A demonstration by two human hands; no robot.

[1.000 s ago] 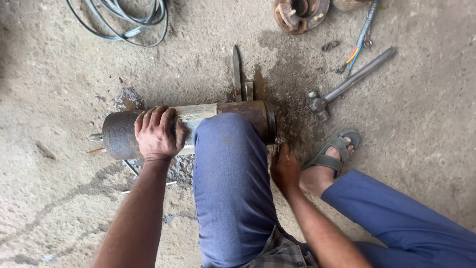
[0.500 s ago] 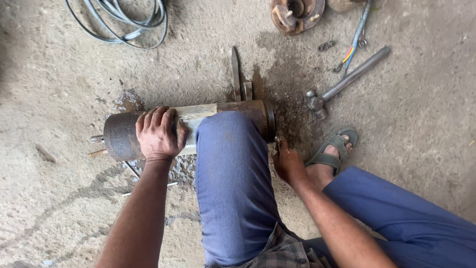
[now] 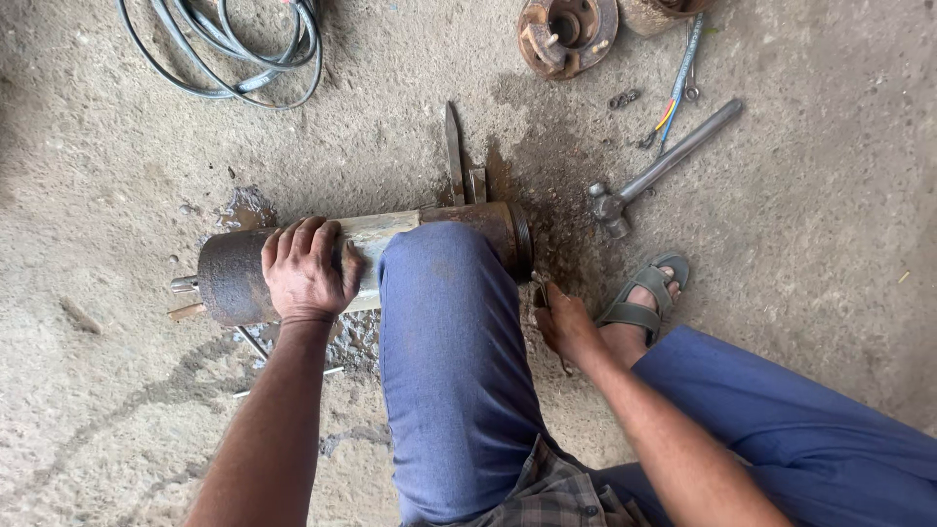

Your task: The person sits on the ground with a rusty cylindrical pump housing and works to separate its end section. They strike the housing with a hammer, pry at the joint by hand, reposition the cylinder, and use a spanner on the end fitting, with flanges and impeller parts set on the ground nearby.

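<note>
A rusty metal cylinder (image 3: 234,273) lies on its side on the concrete floor. My left hand (image 3: 305,268) is spread over its top, pressing it down. My left knee in blue trousers (image 3: 444,322) rests across the cylinder's middle. My right hand (image 3: 564,327) is low at the cylinder's right end (image 3: 508,234), fingers curled around a thin dark metal tool (image 3: 540,288) whose shape is mostly hidden. My right foot in a grey sandal (image 3: 644,298) sits just beside that hand.
A hammer with a metal handle (image 3: 659,171) lies right of the cylinder. A flat metal bar (image 3: 454,151) lies behind it. A rusty round hub (image 3: 566,34), coloured wires (image 3: 673,102) and coiled grey cable (image 3: 234,49) are farther back. The floor has dark oily stains.
My right hand has shifted slightly up toward the cylinder's right end. My left hand stays pressed on the cylinder.
</note>
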